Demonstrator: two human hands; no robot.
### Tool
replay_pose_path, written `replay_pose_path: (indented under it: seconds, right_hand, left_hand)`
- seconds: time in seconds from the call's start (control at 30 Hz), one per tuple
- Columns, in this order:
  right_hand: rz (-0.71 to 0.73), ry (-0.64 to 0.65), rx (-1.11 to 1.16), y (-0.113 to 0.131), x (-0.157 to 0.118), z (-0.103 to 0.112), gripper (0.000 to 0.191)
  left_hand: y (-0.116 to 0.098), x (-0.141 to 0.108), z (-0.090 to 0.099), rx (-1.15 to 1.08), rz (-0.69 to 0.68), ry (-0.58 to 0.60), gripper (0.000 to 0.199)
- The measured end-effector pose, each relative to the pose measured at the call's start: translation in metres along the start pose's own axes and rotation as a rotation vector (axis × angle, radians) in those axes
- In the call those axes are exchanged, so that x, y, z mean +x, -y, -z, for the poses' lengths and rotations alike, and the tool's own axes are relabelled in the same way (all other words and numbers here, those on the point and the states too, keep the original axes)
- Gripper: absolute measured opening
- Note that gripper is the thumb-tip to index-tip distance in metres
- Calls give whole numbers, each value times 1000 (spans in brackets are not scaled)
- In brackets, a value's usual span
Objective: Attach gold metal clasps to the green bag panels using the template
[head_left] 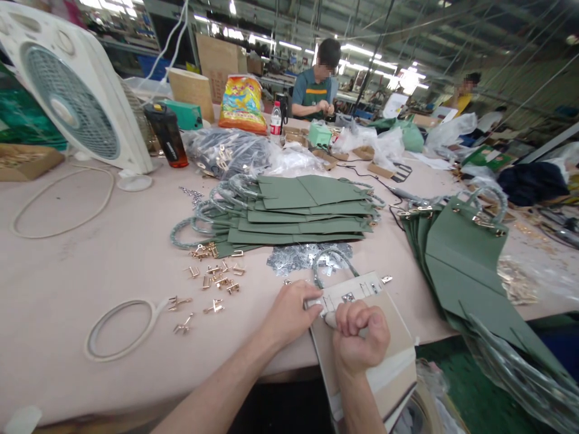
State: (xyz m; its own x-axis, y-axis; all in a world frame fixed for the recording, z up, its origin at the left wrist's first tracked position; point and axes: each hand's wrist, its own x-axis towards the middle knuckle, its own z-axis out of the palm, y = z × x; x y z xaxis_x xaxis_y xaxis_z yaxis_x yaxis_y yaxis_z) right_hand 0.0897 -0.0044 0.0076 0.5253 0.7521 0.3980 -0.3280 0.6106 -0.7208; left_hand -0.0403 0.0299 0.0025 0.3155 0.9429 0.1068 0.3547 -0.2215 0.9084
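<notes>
Head view: tan-sided bag panel (398, 339) at lower middle of frame, green handle (316, 272) at top edge. Left hand (294, 310) on panel's top left corner, cannot tell if gripping. Right hand (362, 337) curled over panel, cannot tell if around something. Silver plates (289, 259) just above, gold metal fittings (220, 280) to left, stacked green bags (310, 191) at middle.

tan panel (394, 322): partly behind hands (362, 337) | fan (76, 90): cut off, left edge
</notes>
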Motion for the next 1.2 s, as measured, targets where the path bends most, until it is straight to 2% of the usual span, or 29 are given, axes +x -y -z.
replay_pose_path:
  seconds: [0.17, 0.33, 0.47, 0.57, 0.63, 0.7, 0.8, 0.87, 1.07, 1.2]
  right_hand:
    - [-22, -6, 13, 3, -1, -4, 36]
    - [28, 49, -94, -7, -5, -11, 35]
    - [27, 177, -416, -21, -2, -14, 40]
    - [18, 239, -645, -23, 2, -17, 42]
    - [-25, 235, -620, -19, 7, -18, 44]
    - [-93, 184, -450, -11, 14, -20, 45]
    - [-120, 110, -193, 0, 28, -23, 42]
    - [-124, 123, -138, 1, 36, -25, 41]
    - [-292, 287, -295, -17, 44, -33, 45]
    - [-247, 409, -503, -23, 40, -29, 48]
  left_hand:
    - [-3, 0, 0, 0, 14, -4, 33]
    - [-8, 0, 3, 38, 8, 9, 34]
    - [-11, -3, 9, 40, -65, 65, 21]
    - [-13, -6, 10, 34, -90, 65, 14]
    - [-12, -7, 8, 38, -78, 54, 15]
    - [-9, -7, 5, 57, -64, 53, 19]
    - [-4, -7, 1, 91, -30, 46, 41]
    - [-2, -7, 1, 99, -3, 50, 51]
    - [-4, -5, 3, 118, -1, 67, 34]
    - [-7, -4, 4, 101, -8, 63, 30]
